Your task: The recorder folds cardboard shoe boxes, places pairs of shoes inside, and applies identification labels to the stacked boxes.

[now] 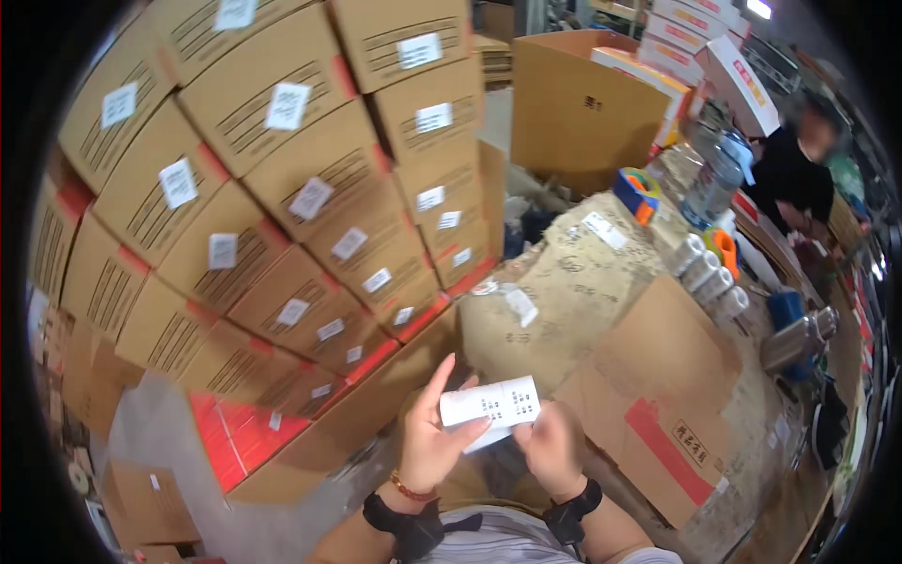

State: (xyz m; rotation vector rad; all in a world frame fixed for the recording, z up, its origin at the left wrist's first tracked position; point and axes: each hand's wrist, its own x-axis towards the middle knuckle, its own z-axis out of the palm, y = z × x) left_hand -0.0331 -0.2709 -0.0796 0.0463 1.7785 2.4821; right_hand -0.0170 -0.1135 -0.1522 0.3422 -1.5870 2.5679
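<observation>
Just in front of my body I hold a roll of white printed labels. My left hand grips it from the left, thumb across its lower face and index finger stretched upward. My right hand, slightly blurred, pinches the right end of the label strip. A loose piece of the strip hangs below the roll. Beyond my hands lies a worn, paper-covered worktable. A flattened cardboard piece with a red band rests on it to the right of my right hand.
Stacked brown cartons with white labels rise along the left. A large carton stands at the back. White rolls, tape rolls and a water bottle line the table's right side. Another person is at far right.
</observation>
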